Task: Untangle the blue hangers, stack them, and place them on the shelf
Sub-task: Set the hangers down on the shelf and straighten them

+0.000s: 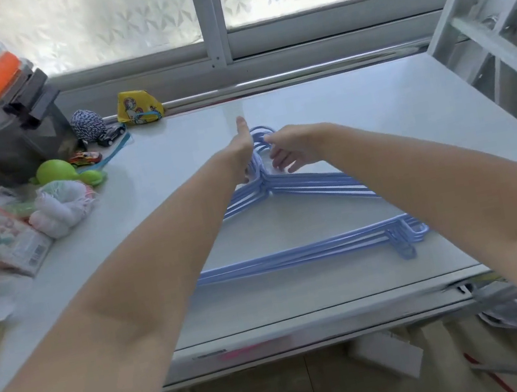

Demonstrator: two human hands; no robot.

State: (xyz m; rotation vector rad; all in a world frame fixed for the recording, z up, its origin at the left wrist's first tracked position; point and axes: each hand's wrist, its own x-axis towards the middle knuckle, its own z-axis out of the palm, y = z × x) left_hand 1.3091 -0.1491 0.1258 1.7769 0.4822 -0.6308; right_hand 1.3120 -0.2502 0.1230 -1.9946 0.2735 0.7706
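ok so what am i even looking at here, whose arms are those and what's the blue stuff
One picture, taken by a camera worn on a person's head, looking down at their own bare arms. No machine here. The left hand and right hand meet at the hook ends of a stack of blue hangers lying on a white table by a window. Fingers touch the hooks; whether either has a firm grip is unclear. At the left lie toys: a green toy, a small toy car, a yellow pouch.

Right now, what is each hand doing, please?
Left hand: open, flat against the hooks of the blue hangers.
Right hand: fingers loosely curled at the hooks; a closed grip cannot be told.
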